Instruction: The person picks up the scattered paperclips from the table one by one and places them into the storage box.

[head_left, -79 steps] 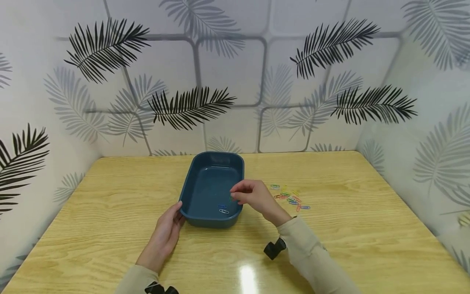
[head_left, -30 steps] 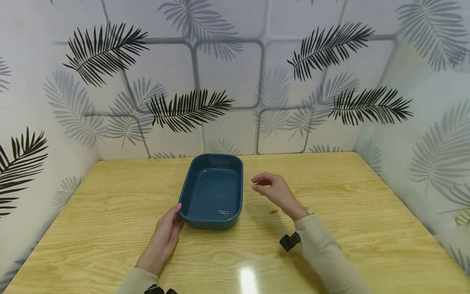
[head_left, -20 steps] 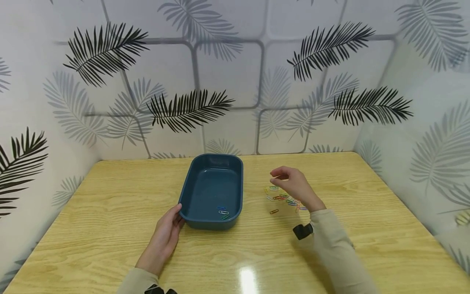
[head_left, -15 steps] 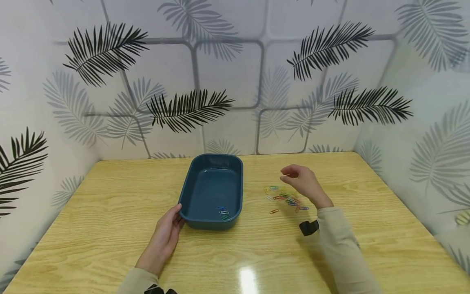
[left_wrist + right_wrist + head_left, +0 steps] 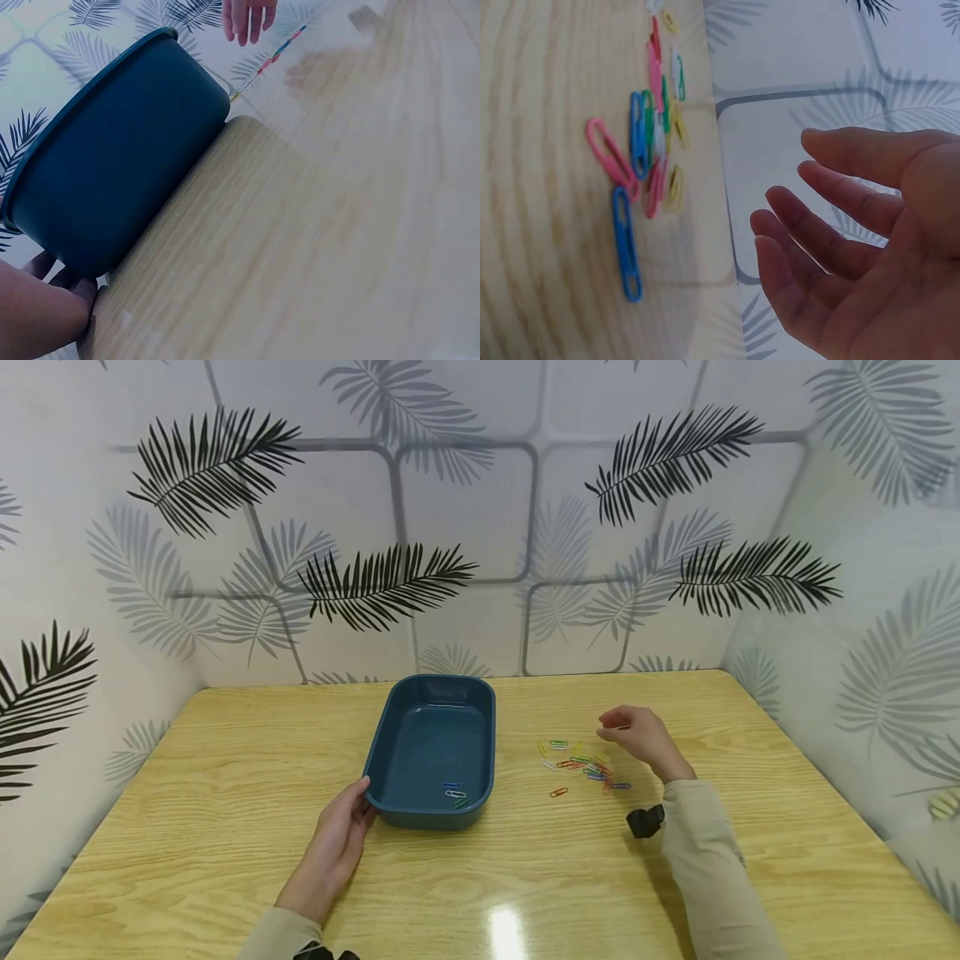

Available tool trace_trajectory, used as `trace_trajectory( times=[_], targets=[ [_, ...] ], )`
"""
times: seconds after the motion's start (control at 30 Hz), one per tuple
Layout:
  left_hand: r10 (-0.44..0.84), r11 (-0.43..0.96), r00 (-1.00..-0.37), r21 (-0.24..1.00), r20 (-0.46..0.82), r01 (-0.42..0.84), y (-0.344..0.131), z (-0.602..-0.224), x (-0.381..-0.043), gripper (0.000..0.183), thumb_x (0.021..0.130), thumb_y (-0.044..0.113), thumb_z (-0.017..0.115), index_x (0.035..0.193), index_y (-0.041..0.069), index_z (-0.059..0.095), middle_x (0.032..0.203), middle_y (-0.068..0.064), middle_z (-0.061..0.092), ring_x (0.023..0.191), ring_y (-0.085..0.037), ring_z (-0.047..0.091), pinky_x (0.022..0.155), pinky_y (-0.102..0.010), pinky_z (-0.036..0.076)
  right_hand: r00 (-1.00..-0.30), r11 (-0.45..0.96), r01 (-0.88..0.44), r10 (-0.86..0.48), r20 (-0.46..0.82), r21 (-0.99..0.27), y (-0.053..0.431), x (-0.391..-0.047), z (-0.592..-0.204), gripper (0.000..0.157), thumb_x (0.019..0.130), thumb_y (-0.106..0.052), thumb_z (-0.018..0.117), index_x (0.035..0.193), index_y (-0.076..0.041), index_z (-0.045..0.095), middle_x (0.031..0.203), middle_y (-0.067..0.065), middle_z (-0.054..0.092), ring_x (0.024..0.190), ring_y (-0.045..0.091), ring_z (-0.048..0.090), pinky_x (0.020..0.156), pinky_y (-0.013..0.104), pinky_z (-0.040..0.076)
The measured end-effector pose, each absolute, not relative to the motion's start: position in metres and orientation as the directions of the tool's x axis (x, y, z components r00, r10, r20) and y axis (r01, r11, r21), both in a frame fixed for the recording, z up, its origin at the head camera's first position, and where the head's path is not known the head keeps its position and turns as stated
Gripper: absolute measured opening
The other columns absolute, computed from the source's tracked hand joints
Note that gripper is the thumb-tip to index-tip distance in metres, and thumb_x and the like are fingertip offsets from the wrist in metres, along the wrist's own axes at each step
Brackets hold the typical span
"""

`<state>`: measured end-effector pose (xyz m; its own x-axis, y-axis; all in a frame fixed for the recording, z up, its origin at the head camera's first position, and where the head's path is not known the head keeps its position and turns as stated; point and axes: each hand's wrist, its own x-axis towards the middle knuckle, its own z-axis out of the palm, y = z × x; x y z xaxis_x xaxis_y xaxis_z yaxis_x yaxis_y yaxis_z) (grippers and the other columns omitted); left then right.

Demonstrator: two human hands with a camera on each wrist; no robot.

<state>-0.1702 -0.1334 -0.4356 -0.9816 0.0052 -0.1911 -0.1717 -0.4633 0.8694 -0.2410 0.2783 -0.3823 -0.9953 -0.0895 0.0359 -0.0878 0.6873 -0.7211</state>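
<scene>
A dark blue rectangular tray (image 5: pixel 431 739) stands on the table; inside its near end lie a blue clip (image 5: pixel 451 786), a white paper clip (image 5: pixel 455 794) and a green one (image 5: pixel 460 804). My left hand (image 5: pixel 339 839) holds the tray's near left corner, thumb at the rim and fingers against the outer wall, as the left wrist view also shows. To the right of the colourful paper clips (image 5: pixel 592 770), my right hand (image 5: pixel 643 742) is raised over the table. In the right wrist view its fingers (image 5: pixel 821 225) are loosely bent and hold nothing.
A single red paper clip (image 5: pixel 558 792) lies nearer me than the scattered group. The wooden table (image 5: pixel 247 760) ends at a leaf-patterned wall (image 5: pixel 465 635) behind. A blue paper clip (image 5: pixel 620 786) lies at the group's right edge.
My right hand pinched the green paper clip over the tray; that clip now lies inside. The hand has since moved right, past the scattered clips, and its fingers have loosened. My left hand stays put.
</scene>
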Motion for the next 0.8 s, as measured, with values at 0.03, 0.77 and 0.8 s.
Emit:
trace_trajectory(
  times=[0.03, 0.77, 0.8],
  targets=[
    [0.006, -0.462, -0.982, 0.87, -0.191, -0.172, -0.133, -0.436, -0.17, 0.049, 0.102, 0.018, 0.049, 0.141, -0.01, 0.036, 0.124, -0.004, 0.055, 0.116, -0.014, 0.049, 0.101, -0.026, 0.038, -0.995, 0.692, -0.08, -0.098, 0.017, -0.718, 0.279, -0.241, -0.384, 0.035, 0.095, -0.012, 0.061, 0.12, 0.011, 0.058, 0.116, 0.027, 0.06, 0.105, 0.041, 0.057, 0.086, 0.049, 0.05],
    [0.013, -0.455, -0.984, 0.875, -0.179, -0.166, -0.133, -0.435, -0.169, 0.052, 0.102, 0.019, 0.05, 0.142, -0.01, 0.034, 0.131, -0.008, 0.052, 0.12, -0.016, 0.047, 0.102, -0.026, 0.038, -0.974, 0.803, -0.091, -0.195, -0.115, -0.589, 0.273, -0.242, -0.402, 0.035, 0.087, 0.0, 0.066, 0.118, 0.013, 0.057, 0.106, 0.029, 0.06, 0.079, 0.034, 0.066, 0.081, 0.051, 0.053],
    [0.014, -0.454, -0.983, 0.875, -0.18, -0.167, -0.133, -0.435, -0.169, 0.052, 0.102, 0.019, 0.05, 0.143, -0.01, 0.034, 0.132, -0.008, 0.051, 0.121, -0.016, 0.046, 0.102, -0.026, 0.037, -0.973, 0.803, -0.092, -0.199, -0.12, -0.588, 0.273, -0.241, -0.402, 0.035, 0.087, 0.001, 0.066, 0.118, 0.013, 0.057, 0.106, 0.03, 0.06, 0.08, 0.034, 0.067, 0.081, 0.051, 0.053]
  ],
)
